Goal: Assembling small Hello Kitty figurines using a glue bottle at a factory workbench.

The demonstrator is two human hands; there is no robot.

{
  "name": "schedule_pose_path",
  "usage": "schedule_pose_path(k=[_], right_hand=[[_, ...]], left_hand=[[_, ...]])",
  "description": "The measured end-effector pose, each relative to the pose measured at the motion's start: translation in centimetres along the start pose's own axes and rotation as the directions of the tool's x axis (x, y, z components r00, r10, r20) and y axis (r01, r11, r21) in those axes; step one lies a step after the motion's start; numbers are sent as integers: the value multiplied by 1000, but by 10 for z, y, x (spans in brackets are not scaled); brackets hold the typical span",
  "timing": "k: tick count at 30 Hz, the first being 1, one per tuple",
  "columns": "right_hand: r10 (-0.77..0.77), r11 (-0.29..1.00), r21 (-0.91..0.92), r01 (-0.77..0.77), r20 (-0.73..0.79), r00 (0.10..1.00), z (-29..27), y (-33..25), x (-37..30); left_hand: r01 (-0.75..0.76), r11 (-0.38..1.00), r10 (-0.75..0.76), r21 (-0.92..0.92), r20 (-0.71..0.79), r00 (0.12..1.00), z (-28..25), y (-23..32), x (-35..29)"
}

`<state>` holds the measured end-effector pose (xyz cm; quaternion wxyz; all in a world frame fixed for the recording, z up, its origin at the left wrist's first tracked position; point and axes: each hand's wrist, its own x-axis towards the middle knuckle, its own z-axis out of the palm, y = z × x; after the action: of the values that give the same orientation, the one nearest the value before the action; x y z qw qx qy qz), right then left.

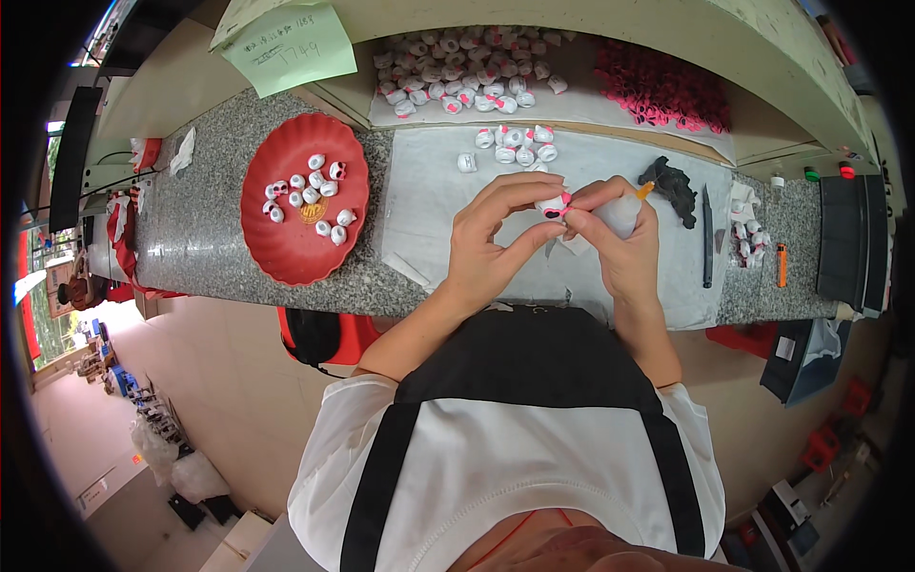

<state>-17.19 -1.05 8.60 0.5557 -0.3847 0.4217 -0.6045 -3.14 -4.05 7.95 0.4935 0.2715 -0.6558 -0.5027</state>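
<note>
Between the thumb and fingers of my left hand point(484, 234) is a small white figurine head point(550, 204) with pink and black parts. The thumb and forefinger of my right hand point(624, 250) meet at the pink part on its right side. Tucked in that same hand is a translucent squeeze bottle point(621, 215) with an orange nozzle pointing up and right. Both hands hover over a white sheet point(429, 200) on the worktop. Just beyond them stands a group of small white heads point(515, 141). The fingertips partly cover the held piece.
Left is a red scalloped plate point(272, 253) with several heads. A shelf holds many white heads point(457, 71) and a pile of pink pieces point(658, 86). To the right lie a crumpled black cloth point(670, 191), a dark pen-like tool point(707, 238) and an orange tool point(782, 265).
</note>
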Motion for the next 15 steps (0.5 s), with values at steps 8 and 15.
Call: schedule_pose_path(k=[8, 15], right_hand=[[-87, 993, -75, 86, -15, 996, 5, 0, -1], [37, 999, -26, -33, 174, 984, 6, -5, 0]], left_hand=[[182, 901, -216, -394, -41, 976, 1, 10, 0], [166, 886, -167, -433, 36, 985, -4, 8, -3]])
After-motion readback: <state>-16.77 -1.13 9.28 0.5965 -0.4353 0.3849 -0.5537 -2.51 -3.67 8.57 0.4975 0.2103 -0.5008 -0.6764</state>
